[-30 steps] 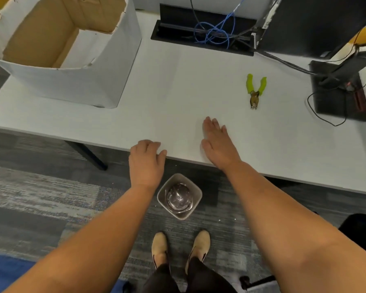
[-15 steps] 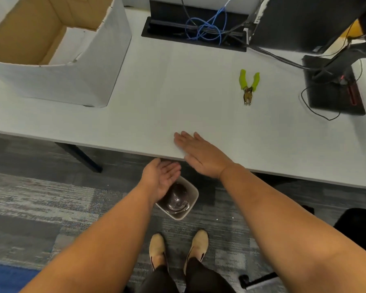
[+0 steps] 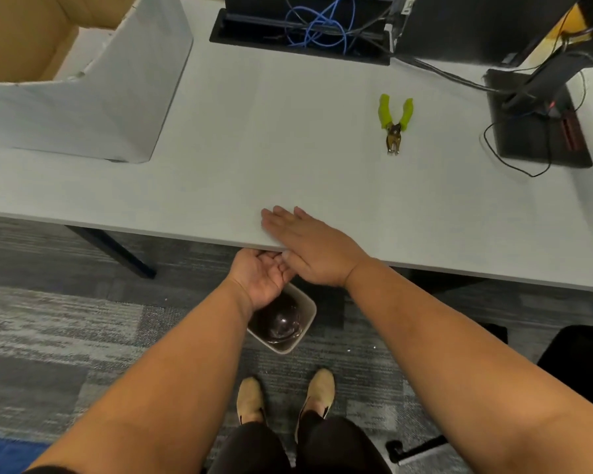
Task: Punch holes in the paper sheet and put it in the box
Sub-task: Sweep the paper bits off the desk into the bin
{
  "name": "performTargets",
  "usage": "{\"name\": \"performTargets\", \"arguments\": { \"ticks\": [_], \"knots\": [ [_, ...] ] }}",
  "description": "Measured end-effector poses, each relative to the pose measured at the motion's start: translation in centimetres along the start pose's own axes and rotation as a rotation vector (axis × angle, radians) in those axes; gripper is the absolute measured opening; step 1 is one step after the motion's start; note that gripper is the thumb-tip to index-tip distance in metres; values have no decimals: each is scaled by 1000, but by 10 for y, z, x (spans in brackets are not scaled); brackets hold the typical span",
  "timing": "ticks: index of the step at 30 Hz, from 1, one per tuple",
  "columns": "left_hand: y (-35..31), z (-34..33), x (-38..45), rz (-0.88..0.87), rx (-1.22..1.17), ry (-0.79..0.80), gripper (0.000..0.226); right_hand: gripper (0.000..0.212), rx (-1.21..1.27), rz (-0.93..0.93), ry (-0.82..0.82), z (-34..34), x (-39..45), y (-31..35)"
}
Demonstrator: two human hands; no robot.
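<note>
The table (image 3: 288, 159) is bare of any paper sheet that I can see, though the box (image 3: 93, 97) stands open at its far left and the punch (image 3: 394, 123) lies well off to the right. To sweep the scraps cleanly I should keep my right hand (image 3: 308, 244) flat, fingers together, drawing everything over the edge. My left hand (image 3: 264, 278) waits cupped, palm up, just under the rim above the bin (image 3: 305, 330), holding nothing I can make out.

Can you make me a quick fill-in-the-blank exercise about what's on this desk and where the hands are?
1. The hole punch has ____ handles.
2. The right hand lies flat, palm ____, at the table's near edge.
3. The left hand is cupped, palm up, just ____ that edge.
4. Directly under the left hand, on the floor, stands a small ____.

Missing words: green; down; below; bin
</note>
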State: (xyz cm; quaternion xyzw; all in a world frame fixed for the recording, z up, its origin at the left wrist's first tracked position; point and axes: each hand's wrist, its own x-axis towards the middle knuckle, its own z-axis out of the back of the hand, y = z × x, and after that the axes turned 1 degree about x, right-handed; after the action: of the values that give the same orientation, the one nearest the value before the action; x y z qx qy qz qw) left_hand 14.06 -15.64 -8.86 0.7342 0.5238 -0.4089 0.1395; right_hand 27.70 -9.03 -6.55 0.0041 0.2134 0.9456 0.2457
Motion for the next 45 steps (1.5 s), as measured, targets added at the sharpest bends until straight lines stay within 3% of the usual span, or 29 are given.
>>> {"name": "performTargets", "arguments": {
  "ticks": [8,14,20,23,27,33,45],
  "knots": [
    [-2,2,-1,36,5,-35,44,56,160,113,-20,-10,-28,21],
    [-3,8,-2,-2,66,-10,41,63,93,-143,-104,0,-19,10],
    [-6,18,-4,13,122,-46,39,66,98,-2,-31,-15,-23,37],
    [-7,24,-2,51,173,-66,46,60,146,-92,-139,-5,-19,31],
    [-2,43,10,99,250,-151,47,55,62,-302,-234,2,-6,6],
    [14,79,42,160,321,-273,50,54,-189,-331,-274,-11,-2,9],
    [41,117,94,193,436,-440,35,52,-243,-311,-377,-23,-1,4]
  ]
}}
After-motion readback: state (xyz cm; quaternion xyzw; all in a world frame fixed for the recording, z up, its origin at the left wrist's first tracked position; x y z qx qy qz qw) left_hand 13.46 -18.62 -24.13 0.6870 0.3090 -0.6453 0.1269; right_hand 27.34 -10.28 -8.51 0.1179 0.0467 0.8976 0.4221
